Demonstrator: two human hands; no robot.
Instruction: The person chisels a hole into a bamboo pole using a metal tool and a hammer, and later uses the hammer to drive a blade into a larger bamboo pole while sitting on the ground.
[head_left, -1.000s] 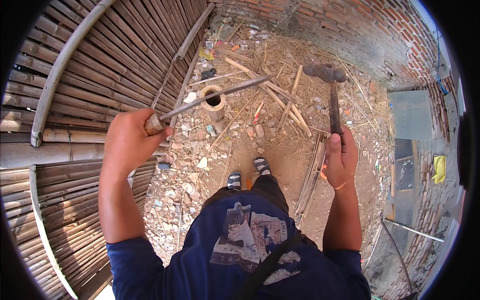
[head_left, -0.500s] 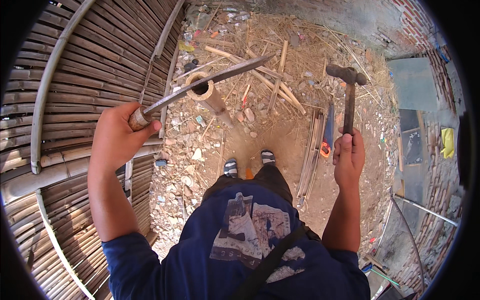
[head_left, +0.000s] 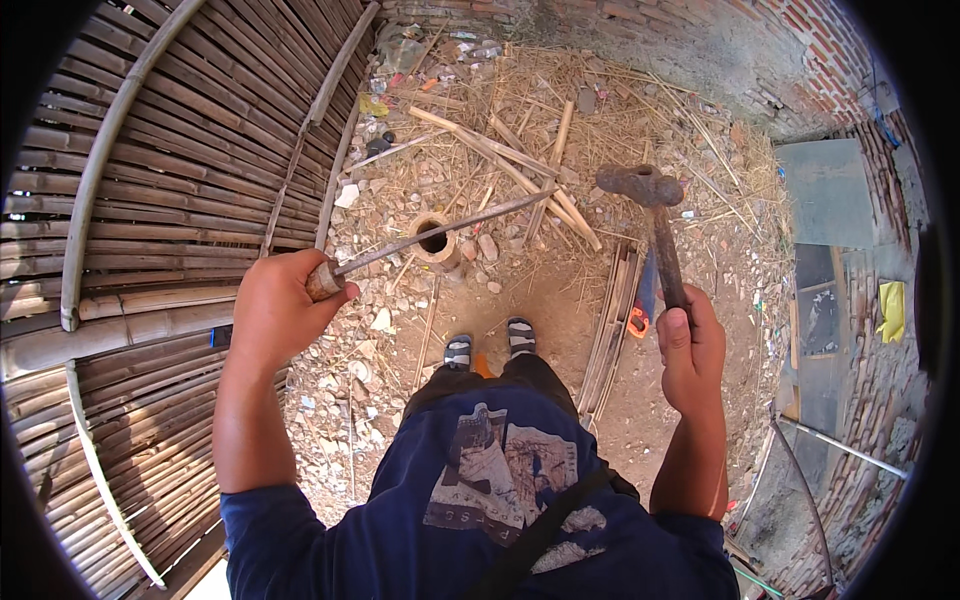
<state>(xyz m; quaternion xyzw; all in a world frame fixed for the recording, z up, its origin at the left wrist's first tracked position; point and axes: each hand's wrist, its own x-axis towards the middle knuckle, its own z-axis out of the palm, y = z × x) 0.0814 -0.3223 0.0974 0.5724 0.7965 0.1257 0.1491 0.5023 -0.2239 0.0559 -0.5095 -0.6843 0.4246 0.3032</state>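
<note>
My left hand [head_left: 280, 305] is closed round the wooden handle of a machete [head_left: 490, 213]. Its long dark blade slants up to the right, seen nearly edge-on. The blade crosses over the open top of an upright bamboo post [head_left: 437, 262]; whether it touches the rim I cannot tell. In my right hand [head_left: 692, 350] is a hammer [head_left: 640, 185], gripped by its handle. The rusty hammer head is raised, right of the blade's tip and apart from it.
Split bamboo strips [head_left: 607, 340] lie on the ground beside a saw with an orange handle [head_left: 638, 322]. Bamboo poles [head_left: 520, 178] and rubble litter the ground ahead. A bamboo slat wall [head_left: 170, 190] stands close on my left, a brick wall [head_left: 740, 80] behind.
The machete has come lower and turned, its blade now nearly edge-on over the post. The hammer head has moved left and down, toward the blade's tip. Both grips are kept.
</note>
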